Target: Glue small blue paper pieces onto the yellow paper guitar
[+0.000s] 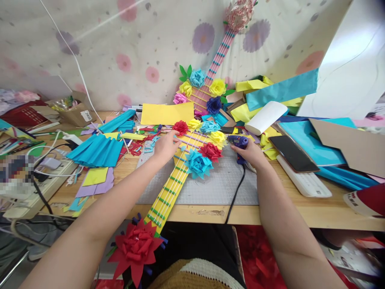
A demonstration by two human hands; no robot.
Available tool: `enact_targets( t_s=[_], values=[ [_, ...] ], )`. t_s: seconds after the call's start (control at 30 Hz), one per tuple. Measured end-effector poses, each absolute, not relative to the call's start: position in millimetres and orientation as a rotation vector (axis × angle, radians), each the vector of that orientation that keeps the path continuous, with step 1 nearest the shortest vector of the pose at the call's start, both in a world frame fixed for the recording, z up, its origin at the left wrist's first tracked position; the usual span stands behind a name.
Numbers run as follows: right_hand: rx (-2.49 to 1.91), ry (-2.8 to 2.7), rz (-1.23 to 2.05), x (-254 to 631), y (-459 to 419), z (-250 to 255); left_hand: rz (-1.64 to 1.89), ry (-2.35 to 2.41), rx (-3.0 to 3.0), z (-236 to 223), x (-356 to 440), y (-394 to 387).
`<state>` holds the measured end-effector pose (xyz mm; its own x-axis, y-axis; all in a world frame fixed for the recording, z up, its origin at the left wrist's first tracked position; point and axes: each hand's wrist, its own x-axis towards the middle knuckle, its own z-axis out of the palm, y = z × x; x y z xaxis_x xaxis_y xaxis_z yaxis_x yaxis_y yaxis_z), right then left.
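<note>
A yellow paper guitar (pixel 168 192) with green frets and white strings lies slantwise, its neck reaching over the table's front edge. Red, yellow and blue paper flowers ring its body, among them a blue flower (pixel 199 163). At the neck's end sits a large red paper flower (pixel 136 245). My left hand (pixel 166 146) is at the body's left edge, just below a small red flower (pixel 180 128), fingers pinched together; what is between them is hidden. My right hand (pixel 251 151) grips a blue hot glue gun (pixel 239 141), its nozzle pointing left beside a yellow flower (pixel 217 138).
A grey cutting mat (pixel 198 192) lies under the guitar. A pink paper guitar (pixel 221 54) leans on the wall behind. To the right are a phone (pixel 293 152), a white box (pixel 266 117) and coloured paper; to the left, pleated blue paper (pixel 96 150) and a power strip (pixel 39 188).
</note>
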<state>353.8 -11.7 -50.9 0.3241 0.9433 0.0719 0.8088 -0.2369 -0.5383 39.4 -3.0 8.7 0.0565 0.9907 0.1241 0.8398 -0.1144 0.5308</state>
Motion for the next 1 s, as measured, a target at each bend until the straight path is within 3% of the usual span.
enact_targets(
  t_s=[0.27, 0.43, 0.6, 0.8, 1.0],
  values=[
    [-2.001, -1.416, 0.424, 363, -16, -42, 0.831, 1.777, 1.984, 9, 43, -11],
    [-1.667, -1.336, 0.066, 347, -26, -9, 0.852, 1.618, 1.872, 2, 48, -11],
    [-1.339, -1.774, 0.398, 281, -27, 17, 0.914, 1.421, 2.041, -1, 50, -12],
    [-1.251, -1.995, 0.778, 224, -12, 11, 0.917, 1.29, 2.252, 2, 48, -19],
    [-1.26, -1.979, 0.846, 208, -2, 13, 0.924, 1.259, 2.165, 4, 42, -19]
  ],
)
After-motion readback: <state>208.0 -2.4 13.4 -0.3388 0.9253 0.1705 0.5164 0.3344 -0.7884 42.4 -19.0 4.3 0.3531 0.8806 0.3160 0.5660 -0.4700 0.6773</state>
